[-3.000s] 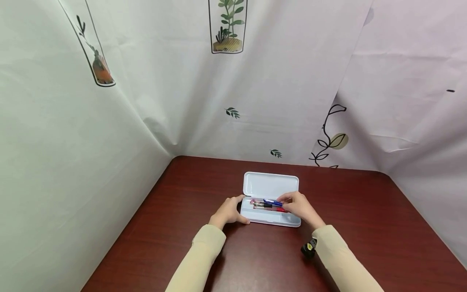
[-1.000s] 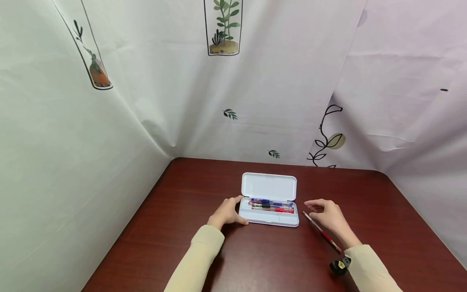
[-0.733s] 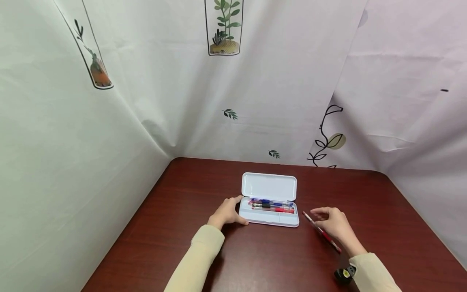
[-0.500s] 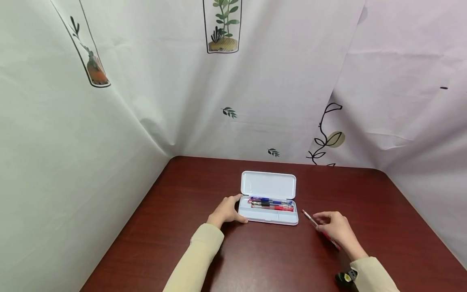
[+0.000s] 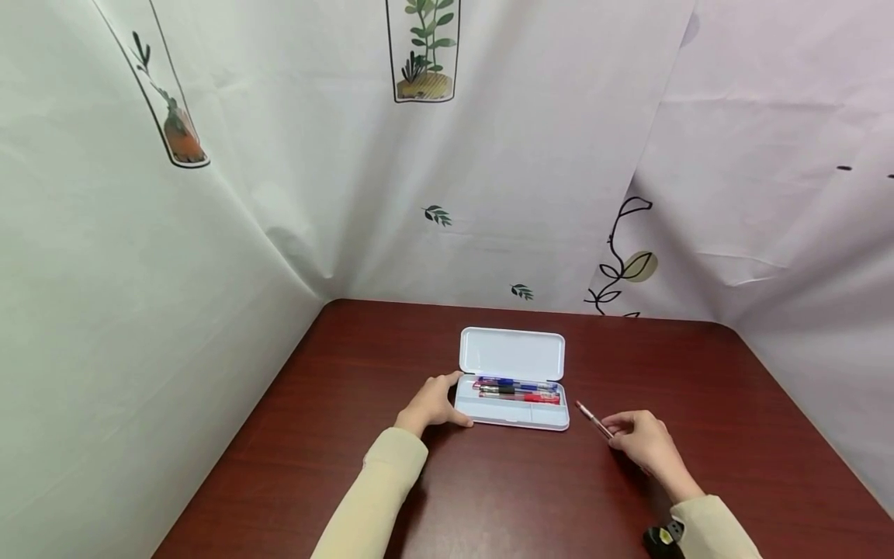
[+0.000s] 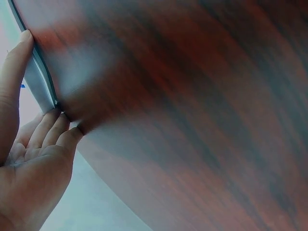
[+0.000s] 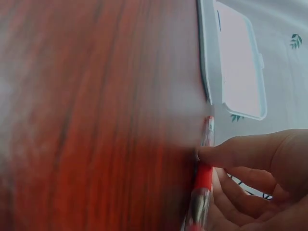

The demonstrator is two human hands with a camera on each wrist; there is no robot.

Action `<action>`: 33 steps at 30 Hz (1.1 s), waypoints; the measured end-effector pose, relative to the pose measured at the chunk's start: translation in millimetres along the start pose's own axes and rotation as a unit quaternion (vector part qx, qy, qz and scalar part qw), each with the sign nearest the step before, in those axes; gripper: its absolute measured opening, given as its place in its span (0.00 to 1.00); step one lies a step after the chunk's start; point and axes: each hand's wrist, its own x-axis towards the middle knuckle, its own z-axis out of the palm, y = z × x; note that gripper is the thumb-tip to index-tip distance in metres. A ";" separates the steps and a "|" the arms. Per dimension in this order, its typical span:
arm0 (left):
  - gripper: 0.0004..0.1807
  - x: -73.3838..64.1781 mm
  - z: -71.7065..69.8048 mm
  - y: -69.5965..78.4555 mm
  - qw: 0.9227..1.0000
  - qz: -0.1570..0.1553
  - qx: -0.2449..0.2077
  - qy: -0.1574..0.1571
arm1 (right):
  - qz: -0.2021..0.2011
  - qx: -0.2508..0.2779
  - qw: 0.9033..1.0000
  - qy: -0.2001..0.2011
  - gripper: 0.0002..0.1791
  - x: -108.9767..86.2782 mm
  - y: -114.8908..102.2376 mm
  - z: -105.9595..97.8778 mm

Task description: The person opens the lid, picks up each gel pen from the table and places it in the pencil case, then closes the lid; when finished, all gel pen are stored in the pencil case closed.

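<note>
A white pencil case (image 5: 514, 423) lies with its lid (image 5: 512, 353) raised on the table. Inside its rear compartment are a blue pen (image 5: 531, 384), a black pen (image 5: 507, 390) and a red-capped pen (image 5: 541, 398), with part of another reddish one. My left hand (image 5: 429, 404) grips the case's left end, thumb at the front corner and fingers at the back; the left wrist view shows thumb and fingertips against its edge. To the right of the case, my right hand (image 5: 646, 442) pinches a clear-barrelled red pen (image 7: 204, 178) between thumb and fingers, near the tabletop.
The dark red-brown table (image 5: 503, 497) reaches back to a white printed curtain (image 5: 531, 155), which also hangs along both sides. A black device (image 5: 663, 539) sits at the right wrist, beside the cream sleeve (image 5: 714, 528).
The right hand left the case, where it was placing pens, moved right and down to the red pen on the table and now pinches it. The left hand keeps its place.
</note>
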 end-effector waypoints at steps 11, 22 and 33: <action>0.52 -0.3 0.3 -3.9 1.000 0.008 0.002 0.003 | -0.044 0.021 0.999 0.005 0.10 6.7 -1.1 -3.0; 0.52 -1.3 -0.6 -3.3 1.000 0.007 0.003 0.002 | -0.067 0.096 0.993 -0.017 0.12 17.7 -15.3 -0.9; 0.51 -0.7 0.3 -0.1 1.000 0.006 0.004 0.000 | -0.105 0.119 0.986 -0.047 0.12 36.1 -41.1 4.2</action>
